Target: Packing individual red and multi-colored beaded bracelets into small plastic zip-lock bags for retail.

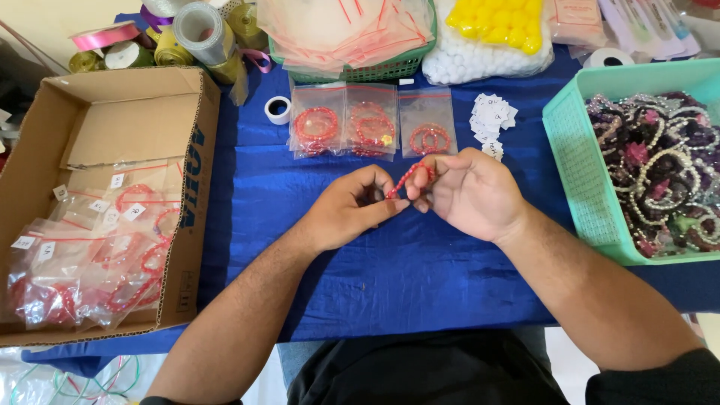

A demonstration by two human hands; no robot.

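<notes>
A red bead bracelet [411, 177] is pinched between the left hand [351, 210] and right hand [469, 193], both grips clenched on it above the blue worktop [390, 277], near three bagged bracelets [373, 120], box [112, 135] left, basket [581, 172] right.

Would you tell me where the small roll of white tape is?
The white tape roll lies on the blue cloth, between the cardboard box and the bagged bracelets.

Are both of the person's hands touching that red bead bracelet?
Touching. The head view shows the left hand and right hand pinching the red bead bracelet between their fingertips.
</notes>
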